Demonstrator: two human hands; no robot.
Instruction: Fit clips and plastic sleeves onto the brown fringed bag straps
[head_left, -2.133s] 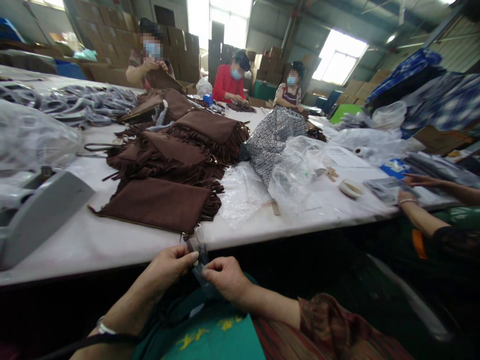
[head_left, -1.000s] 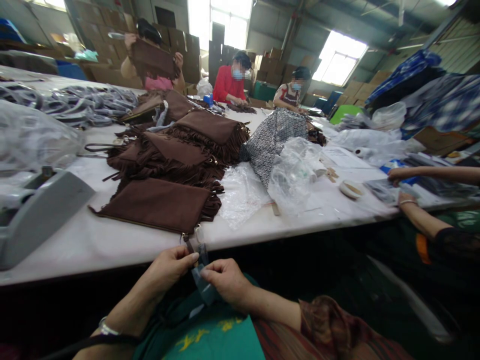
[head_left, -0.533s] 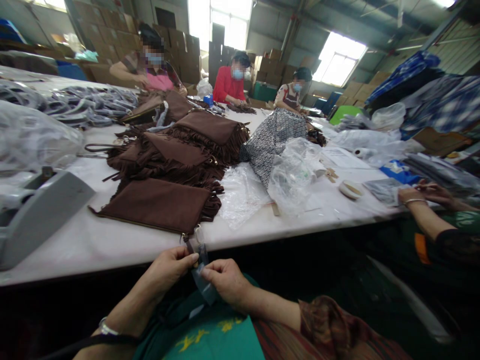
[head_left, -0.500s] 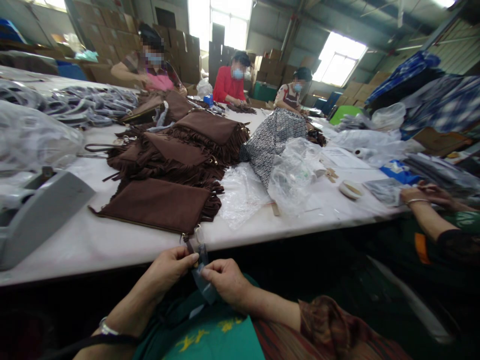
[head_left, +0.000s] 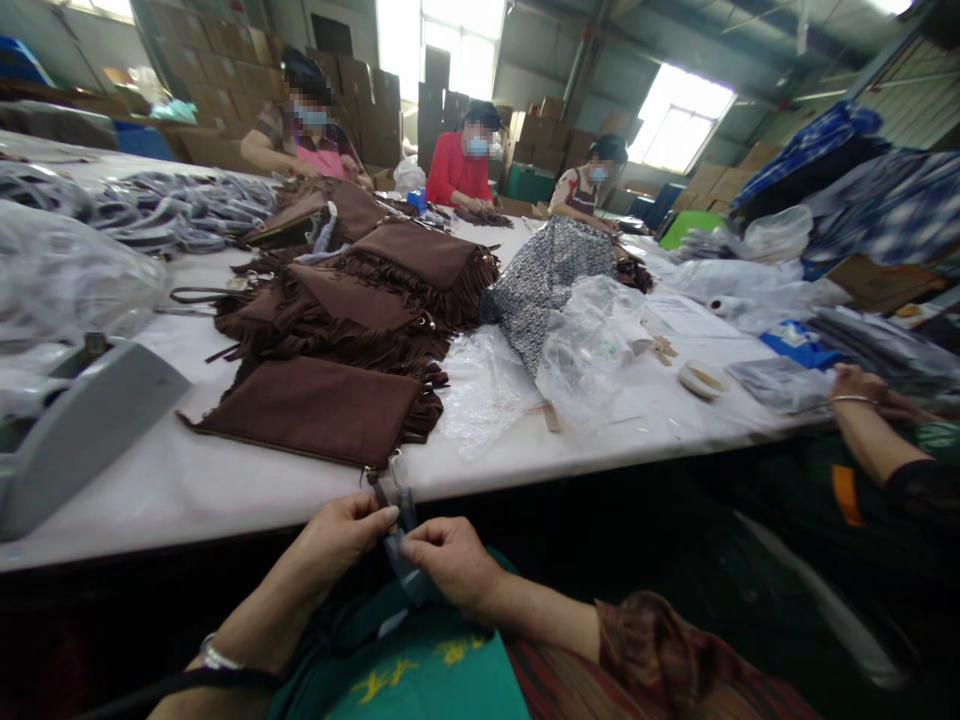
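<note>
A brown fringed pouch (head_left: 315, 408) lies flat near the table's front edge, its zipper side toward me. At its right corner, metal hardware joins a strap (head_left: 406, 510) partly covered in greyish, see-through plastic wrap, which hangs over the edge toward my lap. My left hand (head_left: 349, 530) pinches the strap just below the hardware, thumb against the fingers. Just right of it, my right hand (head_left: 450, 560) grips the plastic wrap (head_left: 409, 572) between thumb and fingers. The fingers hide part of the strap.
More brown fringed pouches (head_left: 360, 305) pile up behind. Wrapped straps (head_left: 172, 205) heap at the left, beyond a grey tape dispenser (head_left: 97, 420). Clear plastic bags (head_left: 589, 350), patterned cloth (head_left: 559, 275) and a tape roll (head_left: 702, 380) lie rightward. A co-worker's hand (head_left: 859, 385) is far right; several people work opposite.
My hands stay almost in place, the right one shifting very slightly left along the plastic wrap. The co-worker's hands at right moved rightward, and the person at far left leaned slightly right.
</note>
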